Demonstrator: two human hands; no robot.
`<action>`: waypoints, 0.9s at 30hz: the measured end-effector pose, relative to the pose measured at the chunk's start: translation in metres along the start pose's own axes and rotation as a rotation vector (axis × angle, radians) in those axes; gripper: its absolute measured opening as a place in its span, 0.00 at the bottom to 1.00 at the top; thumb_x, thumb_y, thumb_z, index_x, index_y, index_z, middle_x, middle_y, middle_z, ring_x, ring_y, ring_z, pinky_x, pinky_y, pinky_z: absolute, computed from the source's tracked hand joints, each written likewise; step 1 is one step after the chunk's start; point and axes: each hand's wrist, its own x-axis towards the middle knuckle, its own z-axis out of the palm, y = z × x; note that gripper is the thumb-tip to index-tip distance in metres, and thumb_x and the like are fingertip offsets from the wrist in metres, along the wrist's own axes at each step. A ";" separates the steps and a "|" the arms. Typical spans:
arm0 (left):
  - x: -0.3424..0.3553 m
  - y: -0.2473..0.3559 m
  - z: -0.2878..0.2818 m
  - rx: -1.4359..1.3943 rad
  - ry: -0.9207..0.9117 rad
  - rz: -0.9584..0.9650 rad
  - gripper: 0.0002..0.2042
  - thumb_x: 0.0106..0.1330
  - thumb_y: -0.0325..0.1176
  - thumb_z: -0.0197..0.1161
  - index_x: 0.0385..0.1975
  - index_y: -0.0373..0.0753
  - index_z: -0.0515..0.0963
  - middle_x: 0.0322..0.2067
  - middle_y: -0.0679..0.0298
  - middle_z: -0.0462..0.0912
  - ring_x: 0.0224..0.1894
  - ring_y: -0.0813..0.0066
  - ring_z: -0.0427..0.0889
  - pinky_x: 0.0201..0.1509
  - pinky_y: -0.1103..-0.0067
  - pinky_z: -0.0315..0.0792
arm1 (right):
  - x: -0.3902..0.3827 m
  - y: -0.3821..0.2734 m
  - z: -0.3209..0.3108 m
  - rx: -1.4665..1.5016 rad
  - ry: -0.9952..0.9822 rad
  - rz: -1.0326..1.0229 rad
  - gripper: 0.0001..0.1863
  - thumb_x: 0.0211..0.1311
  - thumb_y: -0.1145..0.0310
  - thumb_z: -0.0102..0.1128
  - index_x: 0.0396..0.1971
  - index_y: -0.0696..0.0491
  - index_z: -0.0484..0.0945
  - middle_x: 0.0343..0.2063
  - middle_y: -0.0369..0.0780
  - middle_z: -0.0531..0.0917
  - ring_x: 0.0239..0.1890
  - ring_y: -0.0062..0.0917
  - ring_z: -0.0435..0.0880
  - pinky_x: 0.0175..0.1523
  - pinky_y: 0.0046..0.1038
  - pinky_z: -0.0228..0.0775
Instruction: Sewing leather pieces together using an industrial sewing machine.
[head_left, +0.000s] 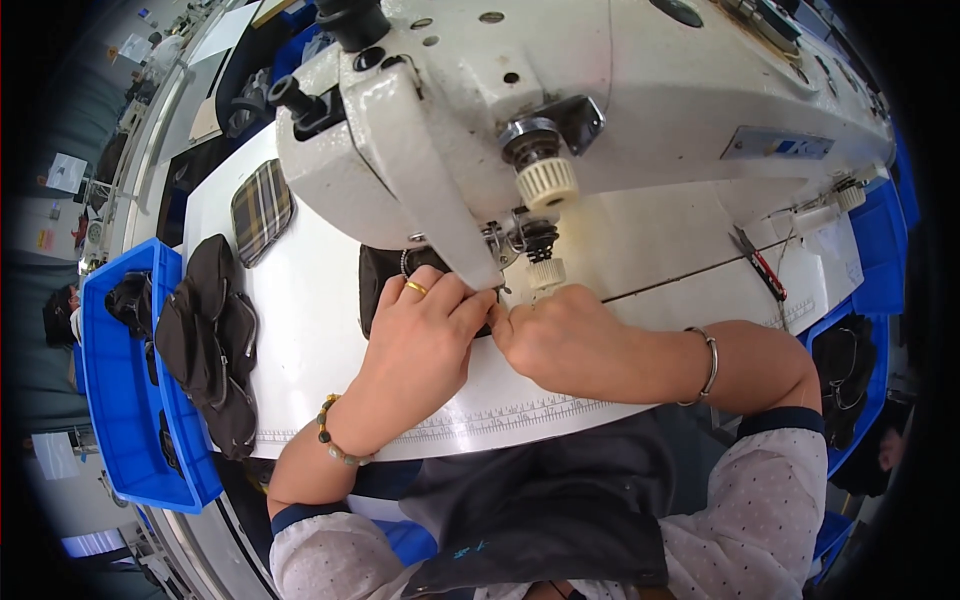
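A dark brown fabric piece [377, 288] lies under the head of a white sewing machine [430, 170], largely covered by my hands. A short strip that looks like zipper teeth shows on it. My left hand [425, 325], with a gold ring, presses and pinches the fabric just left of the needle area. Against it, my right hand [560, 340] is curled with its thumb and forefinger closed on the fabric's edge. The fingertips of both hands nearly meet below the presser foot, and the needle point itself is hidden.
Dark zippered pouches [210, 345] are piled at the table's left, beside a blue bin [140, 400] holding more. A plaid fabric piece [263, 213] lies behind them. Red-handled thread snips [762, 265] rest at the right. Another blue bin [870, 405] with dark pieces stands far right.
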 end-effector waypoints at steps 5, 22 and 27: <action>0.012 -0.012 0.012 -0.049 0.110 0.033 0.10 0.52 0.21 0.64 0.35 0.37 0.83 0.32 0.64 0.79 0.39 0.61 0.76 0.39 0.70 0.67 | 0.006 0.004 0.002 -0.002 0.028 0.127 0.03 0.42 0.73 0.60 0.17 0.55 0.79 0.14 0.39 0.77 0.16 0.28 0.81 0.18 0.30 0.69; 0.003 0.003 -0.006 0.234 0.067 -0.053 0.19 0.50 0.25 0.64 0.45 0.45 0.78 0.34 0.71 0.79 0.47 0.69 0.76 0.64 0.44 0.51 | 0.008 0.014 0.004 0.024 0.082 0.124 0.02 0.41 0.73 0.61 0.17 0.54 0.78 0.14 0.41 0.79 0.18 0.31 0.82 0.21 0.31 0.71; 0.002 -0.017 -0.001 0.153 0.105 0.000 0.19 0.51 0.26 0.66 0.46 0.46 0.76 0.33 0.71 0.79 0.41 0.64 0.75 0.54 0.50 0.58 | 0.006 0.012 0.003 0.014 0.086 0.104 0.03 0.45 0.72 0.59 0.18 0.54 0.78 0.14 0.39 0.79 0.17 0.29 0.82 0.21 0.30 0.71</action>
